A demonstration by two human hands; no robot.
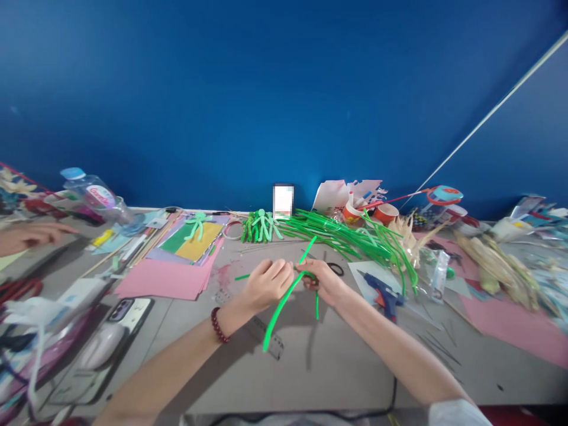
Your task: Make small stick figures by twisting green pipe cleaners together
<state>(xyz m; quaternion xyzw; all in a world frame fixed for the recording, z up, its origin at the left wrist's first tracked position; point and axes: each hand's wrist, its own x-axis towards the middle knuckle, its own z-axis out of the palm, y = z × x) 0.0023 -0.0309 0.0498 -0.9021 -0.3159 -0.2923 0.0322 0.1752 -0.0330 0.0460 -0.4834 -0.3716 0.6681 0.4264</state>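
Bright green pipe cleaners (280, 307) cross between my two hands, their ends sticking out in several directions. My left hand (270, 284) is closed round part of them, a green end poking out on its left side. Opposite it, my right hand (323, 279) pinches them between thumb and fingers, with one end hanging below. Where they cross is partly hidden by my fingers. Behind my hands stand small green pipe-cleaner figures (262, 225), and a large bundle of green pipe cleaners (341, 234) lies to their right.
A blue glue gun (385, 296) lies right of my right arm, near black scissors (336, 269). Pink paper (166, 278), a phone (133, 310) and a plastic bottle (91, 192) are on the left. A lit phone (283, 201) leans on the wall. Another person's hand (31, 235) shows far left.
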